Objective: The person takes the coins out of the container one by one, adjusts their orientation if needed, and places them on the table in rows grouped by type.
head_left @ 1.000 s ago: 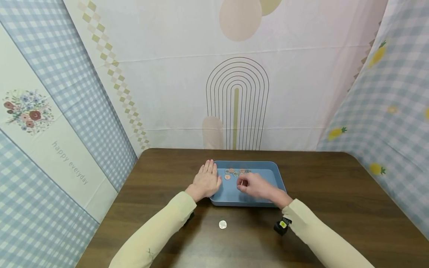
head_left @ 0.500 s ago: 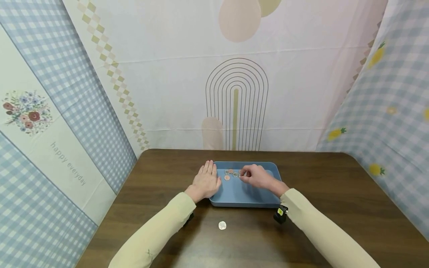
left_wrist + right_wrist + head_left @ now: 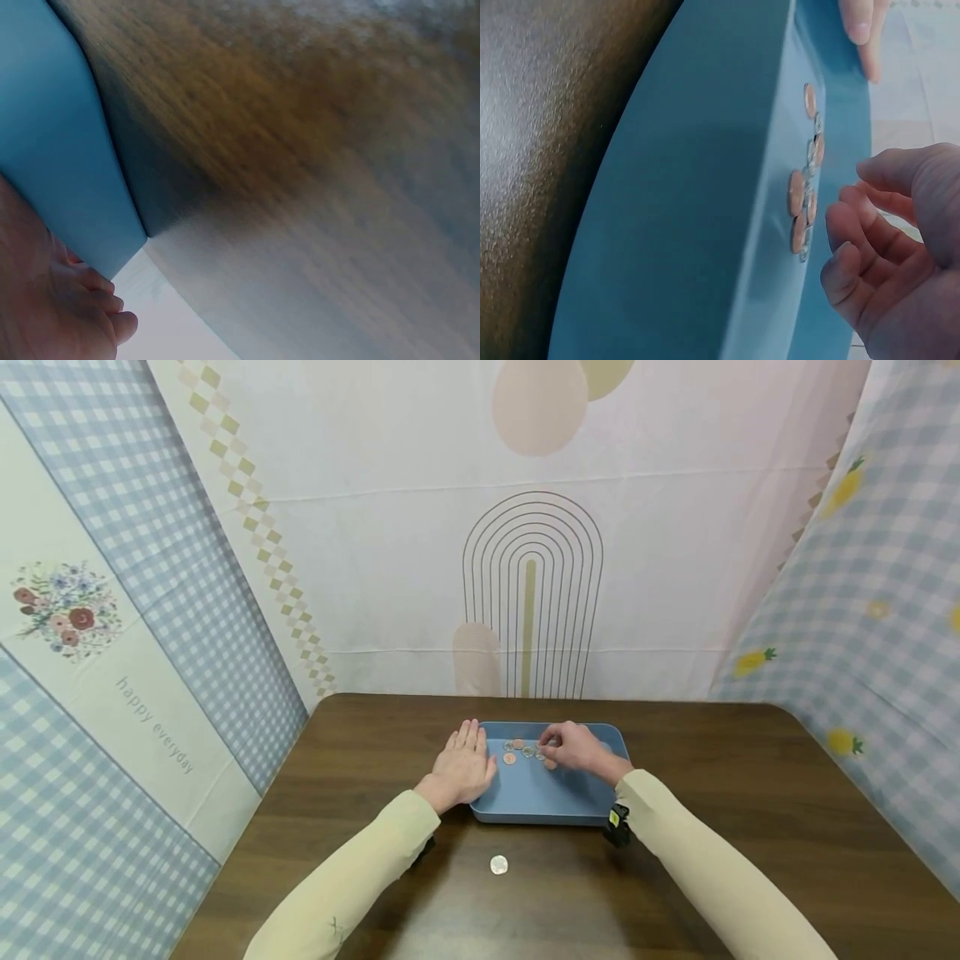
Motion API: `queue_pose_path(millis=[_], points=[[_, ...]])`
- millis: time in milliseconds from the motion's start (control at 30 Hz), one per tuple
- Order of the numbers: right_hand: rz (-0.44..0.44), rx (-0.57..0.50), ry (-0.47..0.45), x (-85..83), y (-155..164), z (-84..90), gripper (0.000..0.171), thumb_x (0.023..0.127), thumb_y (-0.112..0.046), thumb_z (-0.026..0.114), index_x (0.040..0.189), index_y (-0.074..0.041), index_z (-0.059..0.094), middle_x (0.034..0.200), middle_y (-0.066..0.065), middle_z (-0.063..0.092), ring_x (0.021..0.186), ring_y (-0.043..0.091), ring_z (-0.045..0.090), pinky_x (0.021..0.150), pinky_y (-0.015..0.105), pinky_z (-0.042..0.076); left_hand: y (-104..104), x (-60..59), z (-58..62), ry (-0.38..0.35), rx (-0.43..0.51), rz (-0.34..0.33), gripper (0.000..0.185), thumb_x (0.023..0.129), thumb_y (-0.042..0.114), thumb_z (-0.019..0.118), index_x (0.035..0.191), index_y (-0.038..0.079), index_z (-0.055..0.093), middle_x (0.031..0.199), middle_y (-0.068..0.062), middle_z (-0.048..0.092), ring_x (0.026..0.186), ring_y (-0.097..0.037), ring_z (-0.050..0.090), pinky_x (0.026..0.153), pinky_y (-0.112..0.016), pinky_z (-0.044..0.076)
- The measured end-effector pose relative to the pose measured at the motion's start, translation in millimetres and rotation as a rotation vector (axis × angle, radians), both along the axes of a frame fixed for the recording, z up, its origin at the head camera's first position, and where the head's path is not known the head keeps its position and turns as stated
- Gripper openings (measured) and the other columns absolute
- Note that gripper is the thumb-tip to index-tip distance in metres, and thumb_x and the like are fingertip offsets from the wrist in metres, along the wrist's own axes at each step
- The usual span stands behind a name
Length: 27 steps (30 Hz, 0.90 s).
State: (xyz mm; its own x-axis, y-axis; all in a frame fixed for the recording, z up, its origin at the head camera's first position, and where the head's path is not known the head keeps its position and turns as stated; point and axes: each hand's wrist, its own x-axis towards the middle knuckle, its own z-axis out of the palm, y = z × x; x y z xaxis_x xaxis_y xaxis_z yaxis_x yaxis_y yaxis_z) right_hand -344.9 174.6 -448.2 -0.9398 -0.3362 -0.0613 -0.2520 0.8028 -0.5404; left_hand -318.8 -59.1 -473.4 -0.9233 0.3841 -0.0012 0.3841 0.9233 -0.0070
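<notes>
A shallow blue tray (image 3: 540,817) lies on the table, with several copper and silver coins (image 3: 528,751) along its far left part. My right hand (image 3: 576,747) is over these coins, fingers bent and thumb near the index finger. In the right wrist view, no coin shows between the fingertips, and a copper coin (image 3: 796,193) lies just beside them. My left hand (image 3: 459,766) lies with straight fingers along the tray's left rim. The left wrist view shows its curled-looking fingertips (image 3: 124,325) beside the tray wall (image 3: 67,150).
One silver coin (image 3: 498,864) lies on the brown wooden table (image 3: 720,793), in front of the tray. Patterned cloth (image 3: 390,568) hangs behind the table and on both sides. A small black camera (image 3: 617,825) is strapped at the right wrist.
My right hand has moved away from me, from the tray's middle to the coins. A copper and a silver coin now show nearer me beneath its fingers. The left hand stays put.
</notes>
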Motion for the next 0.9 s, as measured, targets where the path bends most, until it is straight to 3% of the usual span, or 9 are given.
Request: queue_pose_path(millis=[200,400,500,600,667,767,900], points=[[-0.058,0.002,-0.009,-6.3,6,-9.6,0.024,0.094,-0.014,0.061,0.115,-0.005,0.069,0.093,0.011,0.071,0.059,0.013,0.059,0.054,0.026,0.048,0,-0.2,-0.5,-0.002,0.005,0.003,0.066,0.104,0.041,0.025,0.153,-0.004,0.024,0.163,-0.022,0.017,0.153,-0.032,0.014,0.124,-0.043,0.017],[-0.059,0.020,-0.011,-9.7,14,-15.9,0.035,0.090,-0.011,0.063,0.124,-0.004,0.066,0.118,0.018,0.069,0.065,0.013,0.059,0.057,0.027,0.048,0,-0.3,-0.8,-0.006,0.000,-0.002,0.066,0.104,0.041,0.024,0.153,-0.004,0.024,0.163,-0.022,0.017,0.153,-0.033,0.014,0.124,-0.043,0.017],[-0.070,0.015,-0.032,-9.4,16,-17.0,0.037,0.091,-0.014,0.064,0.128,-0.006,0.065,0.106,0.016,0.072,0.057,0.013,0.056,0.052,0.026,0.045,-1,0.0,-0.5,-0.003,0.006,-0.005,0.066,0.104,0.040,0.026,0.153,-0.004,0.024,0.163,-0.022,0.017,0.153,-0.033,0.014,0.124,-0.043,0.018],[-0.082,0.021,-0.056,-8.6,18,-19.2,0.039,0.094,-0.019,0.063,0.131,-0.008,0.063,0.071,0.008,0.069,0.046,0.012,0.051,0.046,0.026,0.042,-1,0.2,-0.2,-0.001,0.005,-0.006,0.065,0.104,0.039,0.026,0.153,-0.004,0.024,0.163,-0.022,0.017,0.153,-0.032,0.014,0.124,-0.043,0.018],[-0.092,0.029,-0.069,-7.7,19,-20.9,0.039,0.096,-0.021,0.061,0.133,-0.009,0.063,0.057,0.003,0.061,0.044,0.011,0.049,0.044,0.025,0.040,-1,0.7,0.0,-0.005,0.006,-0.005,0.066,0.105,0.040,0.026,0.153,-0.004,0.023,0.163,-0.022,0.016,0.153,-0.032,0.014,0.124,-0.043,0.017],[-0.100,0.052,-0.057,-7.5,20,-23.4,0.037,0.097,-0.019,0.059,0.132,-0.011,0.063,0.058,0.000,0.060,0.043,0.011,0.049,0.042,0.025,0.040,-1,1.5,-0.1,-0.009,0.008,-0.005,0.066,0.104,0.041,0.025,0.154,-0.004,0.023,0.163,-0.022,0.016,0.153,-0.032,0.013,0.124,-0.043,0.017],[-0.103,0.076,-0.042,-7.6,20,-25.9,0.036,0.096,-0.015,0.057,0.132,-0.012,0.064,0.078,0.007,0.066,0.043,0.010,0.048,0.043,0.024,0.040,-2,1.8,-1.1,-0.006,0.010,-0.004,0.066,0.104,0.041,0.025,0.154,-0.003,0.024,0.163,-0.021,0.016,0.153,-0.032,0.014,0.124,-0.043,0.018]])
